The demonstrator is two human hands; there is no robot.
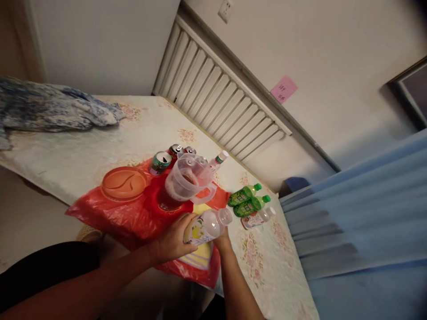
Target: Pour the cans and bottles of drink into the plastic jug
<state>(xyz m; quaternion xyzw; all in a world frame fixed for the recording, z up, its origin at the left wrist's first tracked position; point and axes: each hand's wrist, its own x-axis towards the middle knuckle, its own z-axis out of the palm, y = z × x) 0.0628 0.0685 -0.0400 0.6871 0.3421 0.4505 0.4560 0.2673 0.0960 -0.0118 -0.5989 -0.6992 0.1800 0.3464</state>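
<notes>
My left hand (171, 240) is closed around a clear plastic bottle (203, 227) with a fruit-printed label. The bottle tilts to the upper right, and its mouth shows no cap. My right hand (223, 241) is at the bottle's far side, with its fingers hidden behind it. Just beyond stands a clear plastic pitcher (180, 180) with dark liquid inside, its handle towards the right. Under it lies a red plastic bag (116, 218). An orange round lid (124, 183) rests on the bag to the left. Part of a yellow striped cloth or sheet (200, 258) shows below the bottle.
Several drink cans, one of them green (160, 163), stand behind the pitcher beside a white-capped bottle (219, 159). Two green drink bottles (245, 195) and a clear one (256, 219) lie rightward on the flowered tablecloth (267, 262). A radiator (216, 84) borders the table; crumpled fabric (60, 109) lies left.
</notes>
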